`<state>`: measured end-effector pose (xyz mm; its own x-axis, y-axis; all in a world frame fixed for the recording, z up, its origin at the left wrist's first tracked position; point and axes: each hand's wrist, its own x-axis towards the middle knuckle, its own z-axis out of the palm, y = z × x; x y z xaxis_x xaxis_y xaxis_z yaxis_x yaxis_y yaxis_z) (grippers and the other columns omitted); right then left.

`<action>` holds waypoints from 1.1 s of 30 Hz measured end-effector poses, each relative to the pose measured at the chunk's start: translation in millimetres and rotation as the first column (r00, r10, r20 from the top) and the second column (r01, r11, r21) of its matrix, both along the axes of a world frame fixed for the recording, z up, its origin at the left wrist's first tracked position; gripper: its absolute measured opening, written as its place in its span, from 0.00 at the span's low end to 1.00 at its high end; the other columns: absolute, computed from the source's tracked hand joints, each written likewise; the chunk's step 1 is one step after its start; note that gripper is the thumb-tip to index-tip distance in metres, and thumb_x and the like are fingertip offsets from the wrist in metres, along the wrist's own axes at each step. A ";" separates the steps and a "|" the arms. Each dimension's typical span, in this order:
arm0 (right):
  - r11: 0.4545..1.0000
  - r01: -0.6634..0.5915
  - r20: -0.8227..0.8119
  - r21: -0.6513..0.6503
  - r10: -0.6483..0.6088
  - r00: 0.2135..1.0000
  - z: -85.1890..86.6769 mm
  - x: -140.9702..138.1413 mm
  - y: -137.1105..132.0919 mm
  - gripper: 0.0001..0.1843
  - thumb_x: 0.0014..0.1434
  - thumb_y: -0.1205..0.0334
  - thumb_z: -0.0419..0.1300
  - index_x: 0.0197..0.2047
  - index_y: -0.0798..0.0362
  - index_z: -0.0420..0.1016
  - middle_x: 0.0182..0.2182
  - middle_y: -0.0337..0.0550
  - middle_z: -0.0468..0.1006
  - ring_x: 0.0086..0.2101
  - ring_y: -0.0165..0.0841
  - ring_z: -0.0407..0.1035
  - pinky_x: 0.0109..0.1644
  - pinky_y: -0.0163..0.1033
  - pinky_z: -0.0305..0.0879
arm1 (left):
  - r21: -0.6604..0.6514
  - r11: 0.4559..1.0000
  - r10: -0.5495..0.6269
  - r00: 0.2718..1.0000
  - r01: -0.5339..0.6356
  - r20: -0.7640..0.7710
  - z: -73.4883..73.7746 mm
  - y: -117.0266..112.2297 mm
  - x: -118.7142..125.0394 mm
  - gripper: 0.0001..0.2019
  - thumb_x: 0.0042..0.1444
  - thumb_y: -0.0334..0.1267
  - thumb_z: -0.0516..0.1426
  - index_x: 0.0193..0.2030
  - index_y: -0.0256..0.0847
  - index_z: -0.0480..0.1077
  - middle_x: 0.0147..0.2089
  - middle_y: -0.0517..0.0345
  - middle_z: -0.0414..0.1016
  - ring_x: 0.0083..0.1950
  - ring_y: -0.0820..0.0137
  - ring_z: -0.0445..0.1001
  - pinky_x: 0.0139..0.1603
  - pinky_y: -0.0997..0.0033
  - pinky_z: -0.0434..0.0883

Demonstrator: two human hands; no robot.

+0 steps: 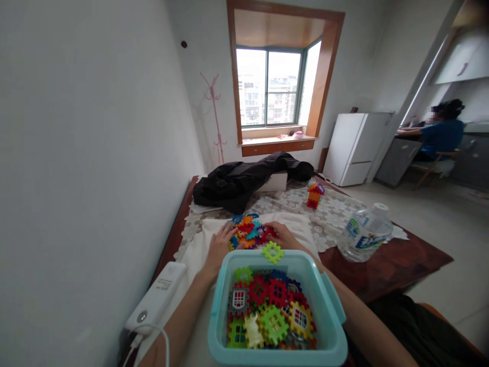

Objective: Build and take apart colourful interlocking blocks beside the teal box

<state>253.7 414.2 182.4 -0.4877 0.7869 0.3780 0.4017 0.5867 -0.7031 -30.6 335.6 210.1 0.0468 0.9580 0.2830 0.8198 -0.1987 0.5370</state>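
A turquoise bin (332, 316) full of interlocking tiles (271, 311) stands on the desk (401, 260), and just behind it the left hand (219, 247) and right hand (280, 234) clasp a tile cluster (249, 232), with a water bottle (364, 232) lying to the right.

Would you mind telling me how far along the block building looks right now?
Done: one small block house stands farther back. In hand: the left hand and right hand touch a colourful cluster on the white cloth. Left: the bin holds many loose pieces, one green piece on its rim.
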 end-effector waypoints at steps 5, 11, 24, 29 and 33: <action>1.000 -0.002 -0.009 -0.025 0.002 1.000 4.6 1.6 -2.2 0.19 0.64 0.52 0.61 0.57 0.39 0.77 0.52 0.45 0.84 0.49 0.47 0.78 0.56 0.52 0.75 | -0.150 0.983 -0.131 0.970 0.102 -0.204 -11.2 8.0 -3.0 0.32 0.62 0.41 0.63 0.73 0.47 0.68 0.80 0.41 0.57 0.80 0.44 0.56 0.78 0.31 0.51; 0.999 0.009 0.007 -0.039 -0.008 1.000 3.9 2.6 -3.1 0.20 0.62 0.58 0.65 0.57 0.45 0.76 0.52 0.48 0.84 0.47 0.44 0.77 0.54 0.48 0.74 | -0.019 0.993 -0.115 0.989 0.114 -0.087 -13.0 7.7 -4.0 0.19 0.65 0.44 0.61 0.62 0.47 0.77 0.74 0.43 0.69 0.74 0.48 0.68 0.77 0.32 0.54; 0.865 -0.315 -0.755 -0.390 -0.104 0.648 19.1 0.2 -1.4 0.23 0.53 0.47 0.77 0.45 0.48 0.75 0.29 0.34 0.76 0.26 0.30 0.66 0.31 0.35 0.65 | 0.076 0.997 -0.038 0.992 0.029 0.118 0.6 -3.6 -0.5 0.14 0.68 0.46 0.55 0.48 0.44 0.81 0.58 0.50 0.82 0.60 0.57 0.80 0.64 0.56 0.73; 0.705 -0.633 -0.856 -0.319 0.073 0.512 32.2 8.3 -14.3 0.27 0.51 0.45 0.79 0.45 0.47 0.73 0.27 0.35 0.76 0.27 0.32 0.70 0.33 0.37 0.67 | 0.079 0.995 0.045 0.993 -0.053 0.105 3.2 -7.2 0.9 0.14 0.68 0.46 0.55 0.44 0.46 0.81 0.56 0.52 0.83 0.56 0.58 0.82 0.60 0.59 0.74; 0.510 -0.784 -0.738 -0.355 0.362 0.570 39.6 11.1 -23.2 0.24 0.51 0.46 0.80 0.42 0.50 0.78 0.37 0.43 0.83 0.35 0.34 0.76 0.41 0.38 0.71 | 0.065 0.997 0.042 0.994 -0.048 0.100 4.8 -8.4 1.8 0.13 0.68 0.45 0.54 0.43 0.45 0.80 0.56 0.51 0.83 0.56 0.58 0.82 0.60 0.58 0.74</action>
